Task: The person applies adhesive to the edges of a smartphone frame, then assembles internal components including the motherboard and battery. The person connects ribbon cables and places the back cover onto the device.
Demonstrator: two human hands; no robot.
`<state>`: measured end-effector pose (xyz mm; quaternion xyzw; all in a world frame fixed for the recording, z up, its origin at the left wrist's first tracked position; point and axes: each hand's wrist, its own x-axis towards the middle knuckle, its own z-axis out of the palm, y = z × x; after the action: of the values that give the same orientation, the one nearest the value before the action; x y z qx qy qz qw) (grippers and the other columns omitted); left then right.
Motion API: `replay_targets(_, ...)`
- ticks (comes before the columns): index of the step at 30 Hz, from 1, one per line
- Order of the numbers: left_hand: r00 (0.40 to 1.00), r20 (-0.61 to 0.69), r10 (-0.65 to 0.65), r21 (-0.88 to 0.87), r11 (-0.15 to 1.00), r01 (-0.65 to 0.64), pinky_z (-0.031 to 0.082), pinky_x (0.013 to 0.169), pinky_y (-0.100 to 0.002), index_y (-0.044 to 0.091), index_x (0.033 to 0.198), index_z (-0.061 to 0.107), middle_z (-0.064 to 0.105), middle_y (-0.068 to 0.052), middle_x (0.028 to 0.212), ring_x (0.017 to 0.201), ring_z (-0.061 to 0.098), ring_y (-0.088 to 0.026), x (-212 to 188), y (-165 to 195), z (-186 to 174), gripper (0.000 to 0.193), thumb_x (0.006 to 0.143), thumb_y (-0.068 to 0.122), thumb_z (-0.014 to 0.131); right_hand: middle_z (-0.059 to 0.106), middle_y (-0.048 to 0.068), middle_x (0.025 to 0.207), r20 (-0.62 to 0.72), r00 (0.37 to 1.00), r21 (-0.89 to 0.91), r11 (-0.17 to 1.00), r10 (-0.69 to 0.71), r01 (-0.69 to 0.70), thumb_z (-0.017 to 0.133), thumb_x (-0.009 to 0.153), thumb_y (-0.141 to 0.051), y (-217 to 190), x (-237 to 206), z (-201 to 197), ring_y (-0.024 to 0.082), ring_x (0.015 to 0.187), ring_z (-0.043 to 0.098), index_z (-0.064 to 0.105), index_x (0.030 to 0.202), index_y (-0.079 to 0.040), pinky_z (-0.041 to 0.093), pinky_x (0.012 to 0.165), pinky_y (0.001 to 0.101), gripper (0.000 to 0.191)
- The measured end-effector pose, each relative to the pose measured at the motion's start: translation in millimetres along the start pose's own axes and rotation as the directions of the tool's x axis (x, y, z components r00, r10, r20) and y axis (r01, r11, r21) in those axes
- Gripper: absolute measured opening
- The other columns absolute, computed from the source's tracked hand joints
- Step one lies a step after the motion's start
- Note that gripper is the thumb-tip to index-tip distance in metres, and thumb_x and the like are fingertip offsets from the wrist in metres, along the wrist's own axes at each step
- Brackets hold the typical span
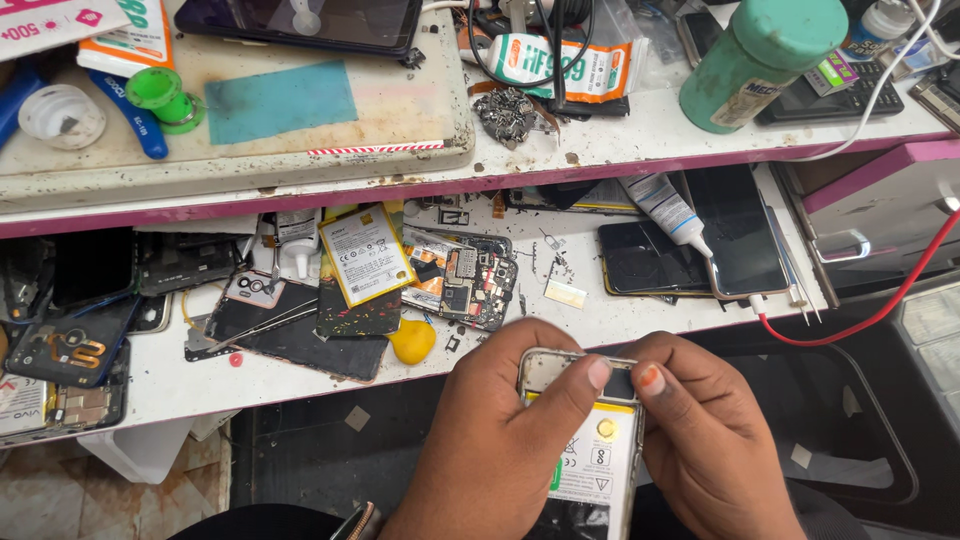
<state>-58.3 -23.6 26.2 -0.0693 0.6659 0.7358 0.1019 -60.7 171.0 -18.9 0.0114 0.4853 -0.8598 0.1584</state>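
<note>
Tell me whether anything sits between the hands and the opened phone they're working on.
Nothing visible does. The left hand and right hand both grip the opened phone directly, thumbs pressing on its top edge.

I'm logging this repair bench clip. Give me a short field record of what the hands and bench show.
setting: cluttered white workbench with a raised shelf
left hand: grips the opened phone, thumb on its top edge
right hand: holds the phone's right side, fingertips at the top
phone: back off, white battery exposed
nearby: yellow pick, bare circuit board, loose battery, glue tube, red cable
shelf: green bottle
</note>
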Motion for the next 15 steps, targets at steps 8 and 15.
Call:
replay_targets(8,0.996,0.085,0.003,-0.270,0.963,0.021,0.045,0.057,-0.019,0.009,0.122,0.058,0.064,-0.003,0.090,0.071,0.053,-0.001,-1.2,3.5,-1.5,0.029,0.094,0.005,0.063,0.069,0.021,0.106,0.016,0.997,-0.168,0.983,-0.072,0.074,0.070,0.086,0.012,-9.6,-1.5,6.4,0.020,0.098,0.068,0.055,0.139,0.013,0.055,0.088,0.0336,0.055)
replay_targets(15,0.988,0.150,0.047,-0.261,0.965,-0.006,0.040,0.052,-0.019,0.006,0.121,0.057,0.059,-0.001,0.088,0.068,0.049,0.000,-6.0,10.7,-2.6,0.029,0.094,-0.004,0.059,0.069,0.020,0.103,0.031,0.991,-0.184,0.974,-0.127,0.130,0.069,0.087,0.011,-6.0,-0.8,4.2,0.019,0.095,0.069,0.057,0.136,0.013,0.057,0.088,0.0334,0.051)
